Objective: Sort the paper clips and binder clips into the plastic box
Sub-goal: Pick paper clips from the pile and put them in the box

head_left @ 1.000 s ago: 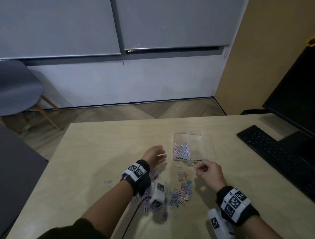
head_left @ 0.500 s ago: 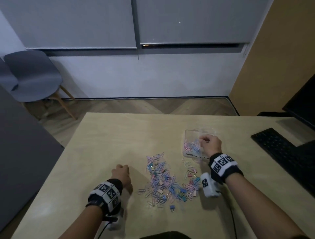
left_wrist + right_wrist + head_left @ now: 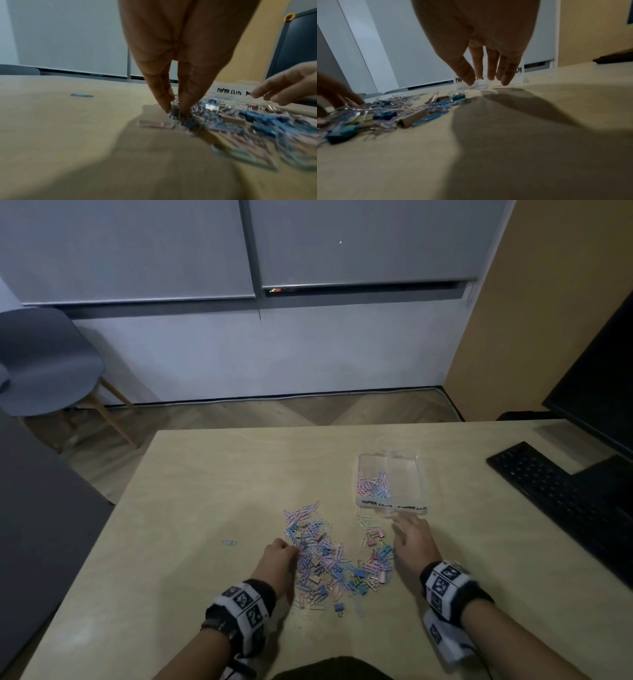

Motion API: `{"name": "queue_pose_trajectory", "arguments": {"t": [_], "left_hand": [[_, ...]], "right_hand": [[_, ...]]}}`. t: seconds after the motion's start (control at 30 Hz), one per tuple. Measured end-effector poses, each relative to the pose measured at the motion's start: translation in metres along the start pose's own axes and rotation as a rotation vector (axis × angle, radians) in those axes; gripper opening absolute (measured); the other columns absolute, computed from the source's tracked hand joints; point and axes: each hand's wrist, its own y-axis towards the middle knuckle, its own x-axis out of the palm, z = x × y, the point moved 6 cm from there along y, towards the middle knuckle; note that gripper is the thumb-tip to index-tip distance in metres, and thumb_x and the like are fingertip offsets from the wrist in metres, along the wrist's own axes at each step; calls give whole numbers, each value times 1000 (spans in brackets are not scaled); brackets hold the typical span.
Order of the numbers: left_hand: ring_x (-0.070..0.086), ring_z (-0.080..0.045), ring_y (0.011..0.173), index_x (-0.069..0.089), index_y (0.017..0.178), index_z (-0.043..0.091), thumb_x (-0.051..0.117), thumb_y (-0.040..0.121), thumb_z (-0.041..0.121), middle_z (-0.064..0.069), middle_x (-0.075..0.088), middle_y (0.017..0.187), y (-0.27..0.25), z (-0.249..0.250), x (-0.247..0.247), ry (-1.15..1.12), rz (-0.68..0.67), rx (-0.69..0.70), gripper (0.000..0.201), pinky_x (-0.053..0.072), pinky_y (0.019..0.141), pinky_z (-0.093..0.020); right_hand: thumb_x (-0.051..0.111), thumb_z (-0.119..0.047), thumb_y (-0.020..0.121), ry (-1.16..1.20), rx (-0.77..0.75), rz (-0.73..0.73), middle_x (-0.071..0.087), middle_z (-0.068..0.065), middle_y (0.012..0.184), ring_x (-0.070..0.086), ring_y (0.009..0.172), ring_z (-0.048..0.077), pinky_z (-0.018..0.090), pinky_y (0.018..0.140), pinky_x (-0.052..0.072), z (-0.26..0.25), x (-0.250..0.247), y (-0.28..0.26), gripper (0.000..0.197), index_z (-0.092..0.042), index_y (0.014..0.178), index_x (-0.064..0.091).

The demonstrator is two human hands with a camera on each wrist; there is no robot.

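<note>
A heap of pastel paper clips and small binder clips (image 3: 329,556) lies on the wooden table (image 3: 212,481). The clear plastic box (image 3: 416,474) stands behind it to the right, with paper clips (image 3: 373,486) in its left compartment; the right compartment looks bare. My left hand (image 3: 279,554) is at the heap's left edge, and its fingertips (image 3: 184,108) pinch a small bunch of paper clips (image 3: 176,115). My right hand (image 3: 409,534) hovers just in front of the box with fingers (image 3: 491,71) straight and nothing in it.
A black keyboard (image 3: 561,491) and a monitor (image 3: 603,371) stand at the table's right. One blue paper clip (image 3: 228,542) lies alone left of the heap. A grey chair (image 3: 44,364) stands on the floor at far left.
My left hand moved right to the heap's edge and closed on paper clips. My right hand drew back from over the box to just in front of it, and its fingers straightened.
</note>
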Motion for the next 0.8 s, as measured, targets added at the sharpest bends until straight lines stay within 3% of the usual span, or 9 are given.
{"name": "queue_pose_trajectory", "arguments": {"t": [0.23,0.33,0.43,0.53,0.63,0.73,0.8], "left_hand": [[28,-28,136,35,140,16,51,91,12,-10,31,147,51,26,-31,19,21,-52,52,32,113,-40],[30,-33,132,36,135,14,45,94,27,-12,35,143,68,29,-28,93,-69,-92,44,36,108,-46],[32,-35,128,41,131,16,50,88,43,-11,39,136,75,33,-16,211,-151,-68,52,40,102,-49],[37,-32,122,50,124,13,53,89,30,-11,43,129,75,45,-6,275,-122,0,40,44,100,-44],[42,-32,118,55,122,7,53,90,15,-15,49,125,71,57,4,326,-109,74,33,44,101,-40],[48,-34,114,58,119,3,53,90,14,-18,54,121,66,63,7,381,-136,117,31,44,98,-40],[55,-33,110,62,114,1,53,90,14,-19,59,118,64,62,5,350,-144,103,29,47,95,-39]], "right_hand": [[44,-5,92,-164,-42,-113,36,13,143,31,132,26,36,110,29,-15,17,17,46,-13,137,38],[41,1,89,-226,-91,-153,31,11,147,27,135,26,35,112,25,-19,27,14,48,-10,136,37],[38,1,91,-207,-154,-197,32,6,148,26,136,23,32,113,21,-21,32,6,47,-10,137,37],[38,-8,94,-144,-175,-187,42,6,141,33,130,20,29,110,25,-19,30,3,40,-10,133,41],[45,-22,92,-139,-151,-178,39,5,143,31,132,20,32,110,26,-22,28,7,44,-13,135,39],[50,-33,88,-205,-126,-220,25,3,152,23,138,24,38,112,24,-29,33,14,57,-17,140,32],[54,-36,85,-282,-141,-231,28,4,149,27,134,27,39,108,29,-34,38,18,56,-18,136,37]]}}
